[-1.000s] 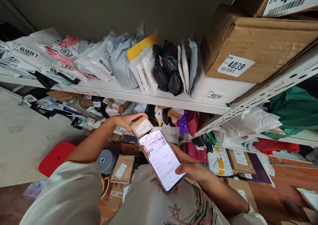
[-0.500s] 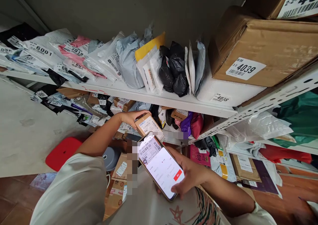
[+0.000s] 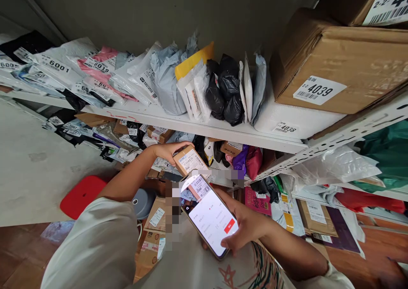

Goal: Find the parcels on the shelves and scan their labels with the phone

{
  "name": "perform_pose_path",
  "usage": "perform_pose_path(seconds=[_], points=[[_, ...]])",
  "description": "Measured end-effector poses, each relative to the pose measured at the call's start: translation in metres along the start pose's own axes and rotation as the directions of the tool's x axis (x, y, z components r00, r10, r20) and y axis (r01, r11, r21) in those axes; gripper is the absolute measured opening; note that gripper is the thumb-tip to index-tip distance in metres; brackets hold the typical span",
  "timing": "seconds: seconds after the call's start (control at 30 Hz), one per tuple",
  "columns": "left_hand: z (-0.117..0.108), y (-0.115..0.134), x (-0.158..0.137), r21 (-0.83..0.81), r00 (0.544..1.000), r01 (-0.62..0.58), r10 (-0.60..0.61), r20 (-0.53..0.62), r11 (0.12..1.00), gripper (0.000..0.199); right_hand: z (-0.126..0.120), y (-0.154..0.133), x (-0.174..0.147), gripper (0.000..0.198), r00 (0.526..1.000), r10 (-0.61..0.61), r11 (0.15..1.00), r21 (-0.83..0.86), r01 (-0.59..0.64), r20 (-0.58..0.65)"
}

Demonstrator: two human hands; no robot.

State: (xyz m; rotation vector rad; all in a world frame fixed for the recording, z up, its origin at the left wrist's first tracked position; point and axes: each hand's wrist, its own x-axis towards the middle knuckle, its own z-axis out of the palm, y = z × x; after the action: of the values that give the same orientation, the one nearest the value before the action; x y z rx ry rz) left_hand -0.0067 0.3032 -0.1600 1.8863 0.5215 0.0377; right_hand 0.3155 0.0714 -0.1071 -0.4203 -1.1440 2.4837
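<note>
My left hand (image 3: 168, 154) is closed around a small cardboard box (image 3: 188, 159) with a white barcode label facing up. My right hand (image 3: 244, 225) grips a smartphone (image 3: 208, 221), its thumb lying over the lower part of the lit screen. At the top of that screen is a camera picture of a label; below are pale lines of text and a red button. The phone's upper end overlaps the near edge of the box in my view, and I cannot tell whether they touch. A blurred patch hides part of that area.
A white shelf (image 3: 204, 129) ahead bears several bagged parcels, among them a black bag (image 3: 230, 85) and a yellow envelope (image 3: 195, 60). A large carton (image 3: 350, 68) labelled 4039 stands at right. Below are a red stool (image 3: 82, 196), cartons (image 3: 152, 247) and more parcels.
The picture on the phone screen has shifted, now showing the label higher with other things beside it. The phone has moved very slightly right. Both hands keep their hold.
</note>
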Motion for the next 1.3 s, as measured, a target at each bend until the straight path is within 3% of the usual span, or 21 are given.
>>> perform_pose_path(seconds=[0.23,0.97,1.17,1.3], points=[[0.001,0.0,-0.001,0.013,0.999,-0.033,0.033,0.012,0.999,0.109,-0.002,-0.002,-0.004,0.108,1.0,-0.002,0.999,-0.046,0.001,-0.021],[0.002,0.008,-0.003,0.034,1.0,0.001,-0.001,0.013,0.999,0.109,-0.004,0.001,-0.006,0.111,0.997,-0.073,0.997,0.035,0.073,0.0],[0.004,0.008,-0.006,0.04,1.0,-0.021,0.021,-0.003,0.999,0.108,-0.012,0.014,-0.006,0.11,0.986,-0.164,0.986,0.025,0.164,-0.021],[0.009,0.009,-0.011,0.082,0.999,-0.02,0.022,-0.031,0.996,0.108,-0.012,0.02,-0.009,0.11,0.969,-0.223,0.974,0.013,0.226,-0.104]])
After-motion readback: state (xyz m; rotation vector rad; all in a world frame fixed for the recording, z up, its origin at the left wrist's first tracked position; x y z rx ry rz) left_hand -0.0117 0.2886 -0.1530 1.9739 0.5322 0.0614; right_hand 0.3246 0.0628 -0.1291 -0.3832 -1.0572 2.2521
